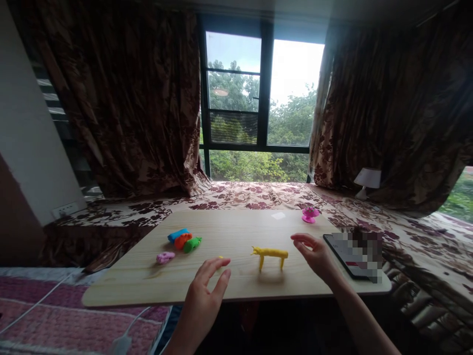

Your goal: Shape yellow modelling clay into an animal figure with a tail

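Note:
A yellow clay animal figure (271, 256) stands on its legs on the pale wooden board (236, 227). My right hand (314, 254) hovers just right of it, fingers curved and apart, holding nothing. Left of the figure, my left hand (205, 296) rests over the board's near edge with fingers stretched toward a tiny yellow clay bit (220, 257). Further left lie a blue clay piece (178, 234), an orange clay piece (182, 240), a green clay piece (192, 243) and a pink clay piece (165, 257).
A pink clay shape (310, 214) sits at the board's far right. A tablet (353, 254) lies at the right edge. A small white lamp (366, 181) stands on the patterned ledge by the window. A white cable (40, 301) crosses the pink bedding at the left.

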A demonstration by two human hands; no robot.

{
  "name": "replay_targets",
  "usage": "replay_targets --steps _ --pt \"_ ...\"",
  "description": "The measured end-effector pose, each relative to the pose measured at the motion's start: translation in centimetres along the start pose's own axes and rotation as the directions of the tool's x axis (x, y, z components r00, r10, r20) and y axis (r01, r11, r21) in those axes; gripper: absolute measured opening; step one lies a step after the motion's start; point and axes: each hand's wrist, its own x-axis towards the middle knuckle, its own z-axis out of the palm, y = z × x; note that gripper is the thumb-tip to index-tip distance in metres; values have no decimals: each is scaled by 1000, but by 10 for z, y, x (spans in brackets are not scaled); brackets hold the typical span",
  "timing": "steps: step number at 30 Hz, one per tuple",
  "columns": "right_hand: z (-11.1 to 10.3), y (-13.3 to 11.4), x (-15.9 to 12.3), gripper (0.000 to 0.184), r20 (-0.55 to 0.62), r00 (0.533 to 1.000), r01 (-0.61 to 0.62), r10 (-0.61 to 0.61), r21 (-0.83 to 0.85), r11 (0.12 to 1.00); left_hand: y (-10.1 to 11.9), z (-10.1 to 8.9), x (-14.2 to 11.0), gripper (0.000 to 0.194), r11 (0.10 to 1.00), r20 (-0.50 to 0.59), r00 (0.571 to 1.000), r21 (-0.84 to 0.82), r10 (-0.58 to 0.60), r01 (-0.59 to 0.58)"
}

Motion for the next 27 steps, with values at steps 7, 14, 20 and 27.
replay_targets --steps 7,14,20,27 --pt "18 -35 -6 20 163 979 167 -126 -273 947 -2 -4 0 25 1000 -35 999 -12 1 -2" --pt "32 -44 6 15 265 959 187 -103 -315 930 -9 -10 0 24 999 -19 999 -25 -28 27" --pt "15 -61 14 24 348 935 83 -64 -38 996 6 8 -9 19 995 -15 1000 -96 -12 11" --pt "19 -97 0 31 356 933 -112 -49 417 902 50 20 -27 25 984 -119 978 -26 173 -177"
